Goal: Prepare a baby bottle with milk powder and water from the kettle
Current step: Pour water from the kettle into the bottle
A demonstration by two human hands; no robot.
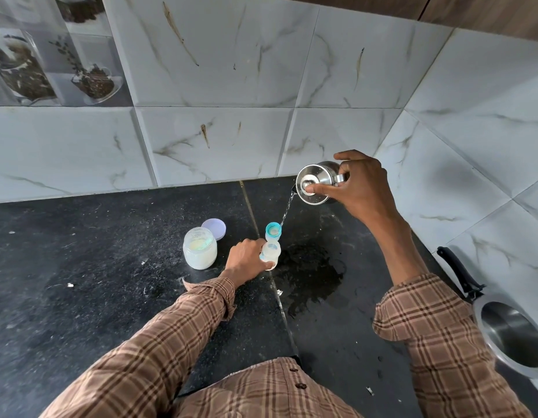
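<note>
A small clear baby bottle (271,254) with a blue ring (273,230) at its top stands on the black counter (110,267). My left hand (246,260) grips its body from the left. My right hand (359,188) holds a steel kettle (314,184) tilted above and to the right, thumb pressing the lid knob. A thin stream of water (287,208) falls from the spout to the right edge of the blue ring. An open glass jar of milk powder (199,248) stands left of the bottle, its lilac lid (215,228) lying behind it.
A wet puddle (310,276) spreads on the counter right of the bottle. A steel pan with a black handle (513,336) sits at the right edge. Marble-tiled walls (219,86) close the back and right side. White specks dot the counter.
</note>
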